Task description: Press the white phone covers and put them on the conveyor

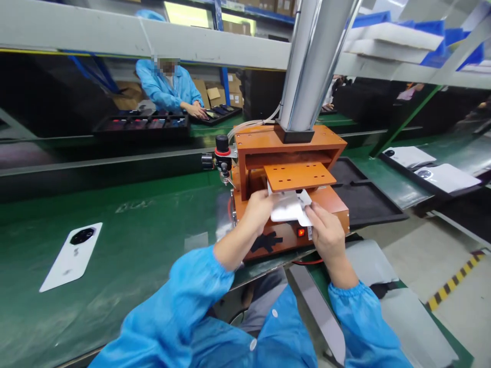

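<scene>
White phone back panel [287,210] sits right of center, partly under the orange press plate [300,177], left hand [259,210] and right hand [326,230] both pinched on its sides; likely light, thin, stiff and slippery, scratch-prone, so best held by the edges.

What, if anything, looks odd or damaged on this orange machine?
A ragged black patch on the front of the orange machine, left of the glowing red switch in the picture. Its uneven outline looks improvised; I can't tell whether it covers damage.
</scene>
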A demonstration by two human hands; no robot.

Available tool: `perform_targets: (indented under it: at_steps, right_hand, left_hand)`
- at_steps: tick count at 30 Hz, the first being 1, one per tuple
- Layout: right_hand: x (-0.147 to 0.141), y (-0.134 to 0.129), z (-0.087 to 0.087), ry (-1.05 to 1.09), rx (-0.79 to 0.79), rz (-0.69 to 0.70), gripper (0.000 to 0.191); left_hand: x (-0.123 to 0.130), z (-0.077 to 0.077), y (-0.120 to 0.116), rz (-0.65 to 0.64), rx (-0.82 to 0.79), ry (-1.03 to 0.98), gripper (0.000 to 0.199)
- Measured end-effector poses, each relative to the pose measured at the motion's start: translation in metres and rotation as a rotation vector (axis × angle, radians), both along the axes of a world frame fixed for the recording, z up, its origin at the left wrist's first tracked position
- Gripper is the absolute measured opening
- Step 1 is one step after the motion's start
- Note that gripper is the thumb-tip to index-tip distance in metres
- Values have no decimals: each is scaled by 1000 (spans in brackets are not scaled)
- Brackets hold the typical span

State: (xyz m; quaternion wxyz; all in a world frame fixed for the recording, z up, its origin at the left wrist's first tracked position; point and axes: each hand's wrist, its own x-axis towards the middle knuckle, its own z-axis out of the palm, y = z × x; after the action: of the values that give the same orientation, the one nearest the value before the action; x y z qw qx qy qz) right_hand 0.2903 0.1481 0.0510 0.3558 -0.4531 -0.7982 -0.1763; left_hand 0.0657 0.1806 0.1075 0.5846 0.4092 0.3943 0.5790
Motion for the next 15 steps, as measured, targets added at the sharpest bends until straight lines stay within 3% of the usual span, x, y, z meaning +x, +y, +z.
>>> perform_targets:
  at_steps: [4, 8, 11, 15]
  right_hand:
    - [-14, 31, 10, -70, -82, 32, 47]
    - [-30, 53, 27, -182, -240, 55, 45]
    - [-33, 60, 39, -208, -303, 69, 48]
    - [-31, 61, 49, -286, -376, 119, 51]
  left_hand:
    - [-33, -18, -95, -249, -61, 192, 23]
    - [-52, -51, -168, -350, 30, 610, 31]
    - [-55, -76, -191, -340, 69, 716, 36]
    - [-56, -94, -197, -310, 81, 735, 38]
